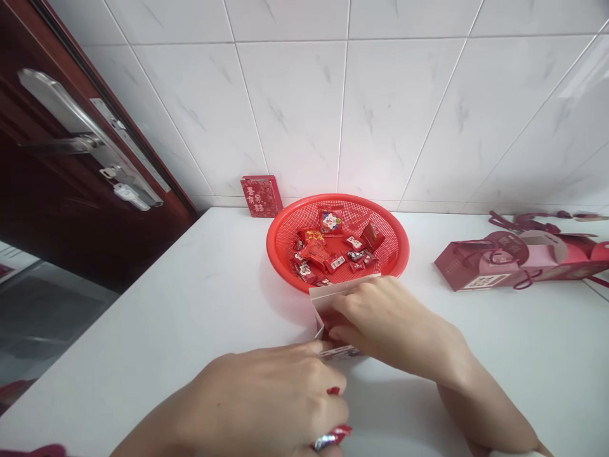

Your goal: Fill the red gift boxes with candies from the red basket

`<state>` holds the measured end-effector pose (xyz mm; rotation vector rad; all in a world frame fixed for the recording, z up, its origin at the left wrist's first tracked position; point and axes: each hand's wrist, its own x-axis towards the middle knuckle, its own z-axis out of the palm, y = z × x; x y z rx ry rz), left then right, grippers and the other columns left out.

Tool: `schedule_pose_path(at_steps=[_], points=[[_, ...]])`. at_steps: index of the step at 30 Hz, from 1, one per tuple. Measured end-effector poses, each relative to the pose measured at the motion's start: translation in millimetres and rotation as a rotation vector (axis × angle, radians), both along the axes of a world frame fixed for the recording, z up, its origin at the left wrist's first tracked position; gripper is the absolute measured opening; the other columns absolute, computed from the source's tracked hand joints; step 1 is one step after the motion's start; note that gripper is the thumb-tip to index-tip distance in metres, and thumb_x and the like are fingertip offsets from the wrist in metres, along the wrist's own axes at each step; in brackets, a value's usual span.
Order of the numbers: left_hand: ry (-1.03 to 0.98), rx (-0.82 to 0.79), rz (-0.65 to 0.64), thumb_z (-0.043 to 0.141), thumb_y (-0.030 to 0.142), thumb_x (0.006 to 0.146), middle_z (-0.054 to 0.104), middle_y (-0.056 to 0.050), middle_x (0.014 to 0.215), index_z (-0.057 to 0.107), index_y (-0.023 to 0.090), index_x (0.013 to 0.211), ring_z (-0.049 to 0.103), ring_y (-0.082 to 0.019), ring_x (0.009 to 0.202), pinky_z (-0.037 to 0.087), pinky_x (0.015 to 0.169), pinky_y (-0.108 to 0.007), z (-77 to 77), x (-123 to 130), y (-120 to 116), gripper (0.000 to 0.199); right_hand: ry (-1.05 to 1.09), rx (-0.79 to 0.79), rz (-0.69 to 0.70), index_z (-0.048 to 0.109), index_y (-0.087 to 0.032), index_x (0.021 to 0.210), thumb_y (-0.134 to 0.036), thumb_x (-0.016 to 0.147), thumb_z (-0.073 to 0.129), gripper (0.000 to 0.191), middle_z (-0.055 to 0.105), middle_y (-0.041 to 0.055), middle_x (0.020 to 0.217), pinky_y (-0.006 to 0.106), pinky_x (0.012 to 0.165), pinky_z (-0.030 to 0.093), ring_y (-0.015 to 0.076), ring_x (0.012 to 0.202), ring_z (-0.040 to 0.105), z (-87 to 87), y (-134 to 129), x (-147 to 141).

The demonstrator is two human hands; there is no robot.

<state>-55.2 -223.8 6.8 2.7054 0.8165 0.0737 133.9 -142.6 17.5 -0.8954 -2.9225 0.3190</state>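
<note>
Cardboard box [327,299] mouth-up, left fingers [329,414] curled round sweets [337,436]; axis, right fingers' [353,336] hold unclear.

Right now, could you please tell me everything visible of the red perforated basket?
The red perforated basket is rounded, apparently plastic, with a broad rim and fine holes in its sloping sides. It stands upright on the white tabletop near the tiled wall, holding wrapped sweets. An open carton hides part of its near rim; whether they touch is unclear.
</note>
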Motion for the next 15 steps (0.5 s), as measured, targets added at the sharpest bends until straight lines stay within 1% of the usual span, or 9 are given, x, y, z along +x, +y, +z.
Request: schedule_pose_path(at_steps=[3, 6, 9, 12, 15], points=[[-0.013, 0.015, 0.003, 0.077, 0.029, 0.083, 0.056, 0.003, 0.063, 0.055, 0.020, 0.063, 0.046, -0.013, 0.059, 0.053, 0.078, -0.025, -1.7, 0, -1, 0.031, -0.010, -0.006, 0.007, 0.054, -0.018, 0.070, -0.011, 0.086, 0.059, 0.018, 0.055, -0.0044, 0.063, 0.034, 0.057, 0.012, 0.0100, 0.054, 0.026, -1.4, -1, 1], [-0.019, 0.022, 0.013, 0.079, 0.030, 0.083, 0.060, 0.003, 0.065, 0.059, 0.021, 0.066, 0.053, -0.015, 0.065, 0.053, 0.084, -0.026, -5.3, -1, -3, 0.028, 0.008, -0.012, 0.015, 0.055, -0.018, 0.069, -0.011, 0.083, 0.063, 0.017, 0.056, -0.0033, 0.064, 0.033, 0.056, 0.013, 0.0100, 0.055, 0.027, -3.3, -1, 0], [-0.012, 0.009, 0.012, 0.080, 0.030, 0.082, 0.062, 0.003, 0.068, 0.059, 0.021, 0.067, 0.056, -0.016, 0.068, 0.053, 0.085, -0.028, -7.9, -2, -5, 0.028, -0.002, 0.006, 0.004, 0.055, -0.019, 0.068, -0.010, 0.079, 0.063, 0.016, 0.055, -0.0024, 0.063, 0.032, 0.055, 0.013, 0.0105, 0.054, 0.025, -3.1, -2, -6], [-0.013, 0.022, 0.022, 0.080, 0.030, 0.082, 0.062, 0.003, 0.069, 0.059, 0.021, 0.068, 0.055, -0.015, 0.067, 0.052, 0.086, -0.029, -7.3, -3, -7, 0.026, -0.076, -0.006, -0.046, 0.056, -0.020, 0.067, -0.005, 0.072, 0.062, 0.017, 0.049, -0.0038, 0.056, 0.032, 0.054, 0.013, 0.0105, 0.050, 0.020, -0.3, -3, -14], [-0.041, 0.016, 0.015, 0.078, 0.029, 0.082, 0.060, 0.004, 0.068, 0.057, 0.021, 0.067, 0.049, -0.013, 0.061, 0.052, 0.080, -0.027, -4.1, -1, -3, 0.027, -0.110, 0.003, -0.095, 0.056, -0.020, 0.064, -0.001, 0.066, 0.060, 0.020, 0.040, -0.0046, 0.051, 0.032, 0.055, 0.013, 0.0110, 0.049, 0.018, 2.1, -2, -17]])
